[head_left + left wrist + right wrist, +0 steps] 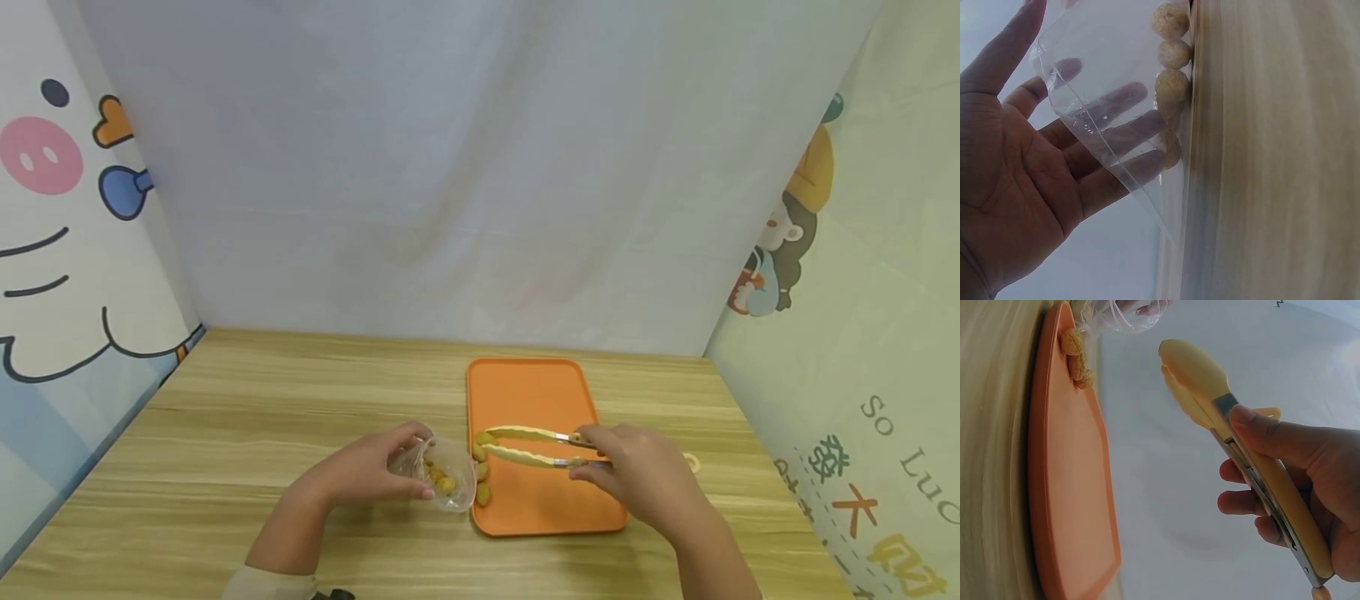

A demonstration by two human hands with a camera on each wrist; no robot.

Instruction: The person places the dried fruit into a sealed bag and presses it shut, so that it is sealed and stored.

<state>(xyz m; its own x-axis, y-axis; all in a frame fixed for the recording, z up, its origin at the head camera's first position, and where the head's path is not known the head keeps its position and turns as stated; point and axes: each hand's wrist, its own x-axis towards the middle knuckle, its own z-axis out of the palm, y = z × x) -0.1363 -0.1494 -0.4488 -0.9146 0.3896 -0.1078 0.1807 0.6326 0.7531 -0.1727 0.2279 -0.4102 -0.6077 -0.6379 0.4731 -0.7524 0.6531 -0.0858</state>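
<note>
My left hand (363,468) is curved around a clear plastic bag (459,468), thumb on one side and fingers on the other. Inside the bag lie several round, golden-brown fried balls (1172,86), low against the table side. My right hand (637,471) grips a pair of food tongs (1200,381) with cream-yellow tips and metal arms. The tongs' jaws stand a little apart, and nothing shows between them in the right wrist view. More of the balls (482,493) sit in a row along the left edge of an orange tray (551,504), beside the bag's mouth.
The tray lies on a wood-grain table (315,392). A pale ring (692,463), perhaps the tongs' end loop, shows past my right hand. A plain light curtain (450,208) hangs behind the table, with printed cloths at both sides.
</note>
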